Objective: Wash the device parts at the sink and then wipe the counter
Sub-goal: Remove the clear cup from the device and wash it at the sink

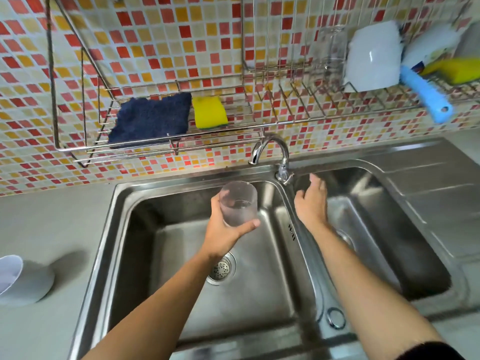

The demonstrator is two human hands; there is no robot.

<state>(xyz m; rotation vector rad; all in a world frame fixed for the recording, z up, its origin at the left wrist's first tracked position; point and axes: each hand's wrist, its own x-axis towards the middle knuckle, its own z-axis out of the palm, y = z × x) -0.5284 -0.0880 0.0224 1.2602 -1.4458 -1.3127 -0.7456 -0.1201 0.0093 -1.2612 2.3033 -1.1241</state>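
Note:
My left hand (223,229) grips a clear round plastic container (238,203) and holds it tilted over the left basin of the steel double sink (124,203), just below the chrome tap spout (270,149). My right hand (311,201) hovers open with relaxed fingers over the divider and right basin, close to the tap handle (284,175). No water stream is visible. A dark blue cloth (150,118) and a yellow sponge (209,113) lie on the wire rack (161,149) above the sink.
A grey-and-white device base (20,279) stands on the grey counter (52,216) at the left. The upper right rack holds a white container (372,55), a blue-handled brush (426,94) and a yellow item (457,70). A drainboard (428,183) lies right of the basins.

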